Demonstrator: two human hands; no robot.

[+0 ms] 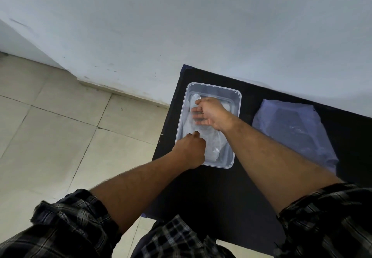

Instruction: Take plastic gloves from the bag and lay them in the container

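Clear plastic container (237, 105) sits near the left edge of a black table (217, 193), holding crumpled translucent gloves (211, 139); the flattened bag (293, 129) lies well apart to its right, close under the grey wall (181, 26). Right hand (210, 114) lies spread, fingers flat on the gloves, gripping nothing; left hand (191, 149) is curled over the container's near left rim, and whether it pinches plastic cannot be told. Both forearms cross the open tabletop and hide the container's near corner; plaid sleeves (74, 217) cut off at frame bottom, tiled floor (50, 127) open leftward.
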